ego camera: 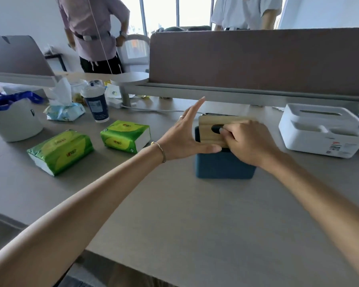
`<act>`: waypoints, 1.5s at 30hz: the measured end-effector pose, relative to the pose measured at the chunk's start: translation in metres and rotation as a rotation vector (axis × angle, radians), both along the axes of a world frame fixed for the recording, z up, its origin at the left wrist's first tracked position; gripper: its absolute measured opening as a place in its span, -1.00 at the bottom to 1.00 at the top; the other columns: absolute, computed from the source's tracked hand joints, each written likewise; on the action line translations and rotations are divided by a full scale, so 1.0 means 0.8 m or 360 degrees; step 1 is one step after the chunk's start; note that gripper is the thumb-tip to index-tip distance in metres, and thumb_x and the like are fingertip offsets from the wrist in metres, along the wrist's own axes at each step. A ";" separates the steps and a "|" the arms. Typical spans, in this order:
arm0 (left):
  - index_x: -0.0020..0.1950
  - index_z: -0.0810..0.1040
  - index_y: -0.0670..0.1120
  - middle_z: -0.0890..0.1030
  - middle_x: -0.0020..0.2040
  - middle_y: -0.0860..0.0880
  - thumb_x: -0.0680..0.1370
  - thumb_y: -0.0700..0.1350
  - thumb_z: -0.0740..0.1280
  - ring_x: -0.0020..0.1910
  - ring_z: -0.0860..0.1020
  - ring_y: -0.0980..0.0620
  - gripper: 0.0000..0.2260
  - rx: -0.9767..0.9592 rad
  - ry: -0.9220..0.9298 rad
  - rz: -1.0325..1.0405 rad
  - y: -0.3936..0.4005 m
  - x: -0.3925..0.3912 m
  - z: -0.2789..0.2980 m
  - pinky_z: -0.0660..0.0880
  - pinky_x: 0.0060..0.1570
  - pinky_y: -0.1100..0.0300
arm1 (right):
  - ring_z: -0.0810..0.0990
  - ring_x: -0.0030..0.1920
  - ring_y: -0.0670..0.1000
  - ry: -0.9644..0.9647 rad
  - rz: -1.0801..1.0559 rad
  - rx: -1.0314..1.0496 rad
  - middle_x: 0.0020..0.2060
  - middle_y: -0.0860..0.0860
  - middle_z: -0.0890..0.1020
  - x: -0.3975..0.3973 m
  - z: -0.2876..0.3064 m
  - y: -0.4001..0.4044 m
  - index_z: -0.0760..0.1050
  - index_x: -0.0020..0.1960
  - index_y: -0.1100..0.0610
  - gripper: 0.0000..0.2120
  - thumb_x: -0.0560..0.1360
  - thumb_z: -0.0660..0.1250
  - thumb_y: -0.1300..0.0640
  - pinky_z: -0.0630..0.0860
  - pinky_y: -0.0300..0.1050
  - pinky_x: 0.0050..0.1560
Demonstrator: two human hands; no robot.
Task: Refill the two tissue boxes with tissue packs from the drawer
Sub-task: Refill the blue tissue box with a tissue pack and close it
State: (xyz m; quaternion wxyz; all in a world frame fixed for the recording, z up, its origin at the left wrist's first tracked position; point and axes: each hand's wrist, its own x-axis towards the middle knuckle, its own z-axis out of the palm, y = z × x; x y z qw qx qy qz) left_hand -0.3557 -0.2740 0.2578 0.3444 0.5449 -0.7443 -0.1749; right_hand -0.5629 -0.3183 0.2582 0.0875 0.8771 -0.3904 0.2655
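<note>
A dark blue tissue box stands mid-table. Its wooden lid is tilted up off the box, and my right hand is shut on it with fingers hooked into the oval slot. My left hand hovers open just left of the lid, fingers spread, holding nothing. Two green tissue packs lie on the table to the left. A white tissue box with its lid on sits at the right.
A white bucket with a blue bag, an open wipes pack, a dark cup and a cable sit at the back left. A brown desk divider runs behind. Two people stand beyond the desk.
</note>
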 end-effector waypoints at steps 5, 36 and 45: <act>0.62 0.07 0.21 0.35 0.53 0.16 0.25 0.35 0.53 0.45 0.36 0.04 0.05 0.0072 -0.0464 -0.0154 -0.013 -0.045 0.031 0.35 0.42 0.05 | 0.47 -0.38 0.05 -0.0024 -0.0072 0.0008 -0.43 -0.04 0.51 -0.044 0.005 0.016 0.56 -0.28 0.08 -0.63 0.61 0.15 0.02 0.39 -0.04 -0.36; 0.50 0.33 0.12 0.33 0.42 0.07 0.26 0.42 0.41 0.43 0.31 0.03 -0.14 0.0366 -0.0611 -0.0666 -0.066 -0.321 -0.104 0.32 0.45 0.00 | 0.44 0.27 0.08 -0.0058 -0.0928 0.0572 0.24 -0.05 0.53 -0.333 -0.105 0.058 0.52 0.32 0.03 -0.66 0.58 0.22 0.06 0.45 0.03 0.21; 0.50 0.39 0.08 0.33 0.48 -0.05 0.53 0.17 0.37 0.46 0.31 -0.07 -0.45 -0.0004 -0.0691 -0.0488 -0.070 -0.320 -0.047 0.36 0.35 0.03 | 0.51 0.22 0.11 -0.0138 -0.0934 0.0449 0.22 0.01 0.61 -0.297 -0.069 0.047 0.55 0.28 0.02 -0.66 0.51 0.29 0.12 0.45 0.04 0.20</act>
